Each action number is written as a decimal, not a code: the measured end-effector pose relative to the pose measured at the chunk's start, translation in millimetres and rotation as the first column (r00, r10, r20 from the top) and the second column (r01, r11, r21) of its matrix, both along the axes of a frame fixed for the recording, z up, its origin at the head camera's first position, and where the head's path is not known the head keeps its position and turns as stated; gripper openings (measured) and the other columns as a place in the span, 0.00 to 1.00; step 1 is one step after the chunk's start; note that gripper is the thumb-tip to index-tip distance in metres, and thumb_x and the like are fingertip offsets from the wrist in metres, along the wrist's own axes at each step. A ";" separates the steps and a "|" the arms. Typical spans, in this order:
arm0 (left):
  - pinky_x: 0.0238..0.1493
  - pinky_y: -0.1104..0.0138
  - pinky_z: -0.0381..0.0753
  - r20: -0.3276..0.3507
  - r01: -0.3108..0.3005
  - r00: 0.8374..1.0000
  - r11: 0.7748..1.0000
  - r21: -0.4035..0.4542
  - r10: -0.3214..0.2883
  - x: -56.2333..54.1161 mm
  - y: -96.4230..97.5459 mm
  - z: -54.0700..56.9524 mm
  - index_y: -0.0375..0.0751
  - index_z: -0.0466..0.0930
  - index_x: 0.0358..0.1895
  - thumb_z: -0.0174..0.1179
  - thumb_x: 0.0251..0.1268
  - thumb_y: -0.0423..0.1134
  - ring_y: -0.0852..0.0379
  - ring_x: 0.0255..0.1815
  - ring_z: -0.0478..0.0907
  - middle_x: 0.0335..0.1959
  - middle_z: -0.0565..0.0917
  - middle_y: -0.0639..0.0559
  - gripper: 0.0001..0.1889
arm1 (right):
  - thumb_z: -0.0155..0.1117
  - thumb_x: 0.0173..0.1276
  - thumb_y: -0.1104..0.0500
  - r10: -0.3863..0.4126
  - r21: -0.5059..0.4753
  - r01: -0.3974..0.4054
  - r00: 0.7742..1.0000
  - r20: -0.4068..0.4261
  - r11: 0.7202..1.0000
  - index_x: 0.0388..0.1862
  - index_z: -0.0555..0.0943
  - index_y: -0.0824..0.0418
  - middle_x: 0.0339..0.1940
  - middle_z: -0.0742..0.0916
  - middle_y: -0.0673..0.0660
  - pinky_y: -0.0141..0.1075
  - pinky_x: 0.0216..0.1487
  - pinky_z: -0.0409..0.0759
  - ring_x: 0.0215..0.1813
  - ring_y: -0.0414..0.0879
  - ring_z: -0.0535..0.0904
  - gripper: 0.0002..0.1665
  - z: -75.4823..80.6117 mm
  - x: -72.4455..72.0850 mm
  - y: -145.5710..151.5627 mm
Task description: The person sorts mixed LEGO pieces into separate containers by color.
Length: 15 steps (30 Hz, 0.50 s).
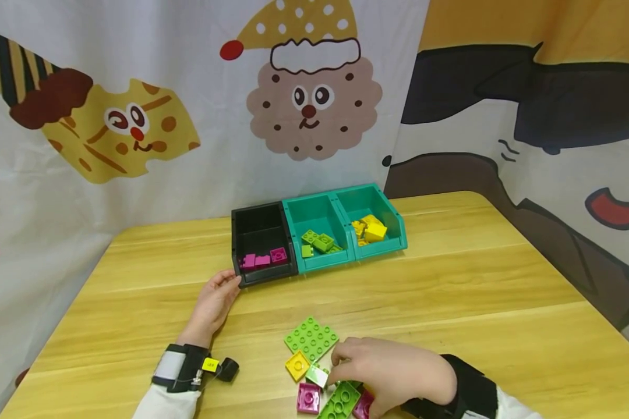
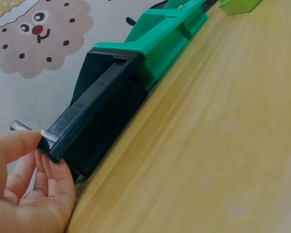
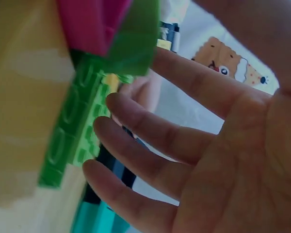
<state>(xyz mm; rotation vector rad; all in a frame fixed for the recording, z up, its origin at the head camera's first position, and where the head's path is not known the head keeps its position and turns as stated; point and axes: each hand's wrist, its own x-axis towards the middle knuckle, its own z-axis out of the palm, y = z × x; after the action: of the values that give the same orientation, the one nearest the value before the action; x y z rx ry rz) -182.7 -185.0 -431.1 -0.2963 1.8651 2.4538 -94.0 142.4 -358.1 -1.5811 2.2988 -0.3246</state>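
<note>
At its near left corner, the black bin (image 1: 262, 218) is pinched by my left hand (image 1: 216, 302). In the left wrist view the thumb lies on top of the bin's rim (image 2: 51, 138), with the fingers beneath it. My right hand (image 1: 393, 369) reaches over a small pile of toy building bricks, fingers fairly straight. Its fingertips are right at a light green brick (image 1: 317, 375) and a green brick (image 1: 340, 401). Partly under the hand is a magenta brick (image 1: 364, 405). Beside them lie another magenta brick (image 1: 308, 398), a yellow brick (image 1: 297, 365) and a green studded plate (image 1: 310, 336).
Joined to the black bin's right are two teal bins, the middle one (image 1: 311, 209) with green bricks (image 1: 322, 241) and the right one (image 1: 364, 201) with yellow bricks (image 1: 373, 230). Magenta bricks (image 1: 262, 261) lie in the black bin. A printed curtain (image 1: 204, 192) hangs behind the wooden table (image 1: 451, 279).
</note>
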 end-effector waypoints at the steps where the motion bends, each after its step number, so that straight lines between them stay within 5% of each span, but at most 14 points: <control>1: 0.46 0.73 0.74 -0.001 0.000 1.000 1.000 0.001 0.000 -0.1 0.3 -0.3 0.48 0.73 0.38 0.51 0.69 0.28 0.64 0.35 0.69 0.33 0.71 0.59 0.08 | 0.81 0.42 0.53 0.006 0.003 -0.006 1.000 -0.004 1.000 0.56 0.77 0.44 0.49 0.77 0.43 0.21 0.44 0.70 0.44 0.31 0.68 0.38 -2.1 -0.3 0.0; 15: 0.46 0.74 0.74 -0.025 0.012 1.000 1.000 0.007 -0.012 -0.1 -1.2 -3.3 0.52 0.74 0.35 0.50 0.69 0.28 0.65 0.35 0.70 0.31 0.71 0.60 0.12 | 0.73 0.55 0.51 0.007 0.017 -0.006 0.999 -0.045 1.000 0.47 0.81 0.46 0.42 0.78 0.41 0.20 0.40 0.67 0.39 0.30 0.69 0.20 -12.4 -3.8 -4.7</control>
<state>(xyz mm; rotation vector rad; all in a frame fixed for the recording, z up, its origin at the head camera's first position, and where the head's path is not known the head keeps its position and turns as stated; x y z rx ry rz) -182.8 -186.2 -434.5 -0.2550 1.8622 2.4672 -97.8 137.7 -370.5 -1.6039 2.3234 -0.2700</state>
